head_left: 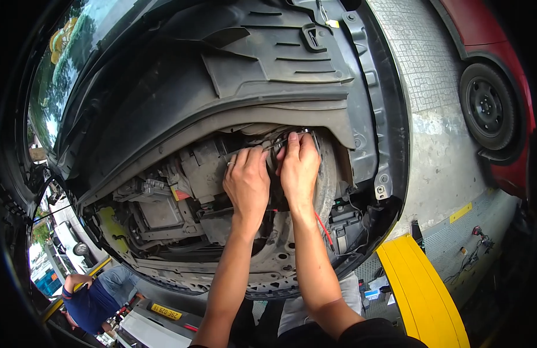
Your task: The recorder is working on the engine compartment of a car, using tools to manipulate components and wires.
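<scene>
Both my hands reach into the open engine bay (pixel 164 214) of a car, under the edge of a large black panel (pixel 158 93). My left hand (pixel 247 180) has its fingers bent together at a thin dark piece, perhaps wiring. Close on its right, my right hand (pixel 299 168) is closed, thumb and fingers pinched at the same spot. What the fingertips hold is mostly hidden by the hands and the panel's edge. A red wire (pixel 324 231) runs below my right wrist. Left of my hands sits a dusty dark housing (pixel 204 174).
A yellow lift arm (pixel 425 290) stands at the lower right. Beyond it a power tool (pixel 480 233) lies on the floor. A red car with a black wheel (pixel 487 106) is at the right. At the lower left, a person in dark blue (pixel 91 304) bends near a white vehicle (pixel 149 330).
</scene>
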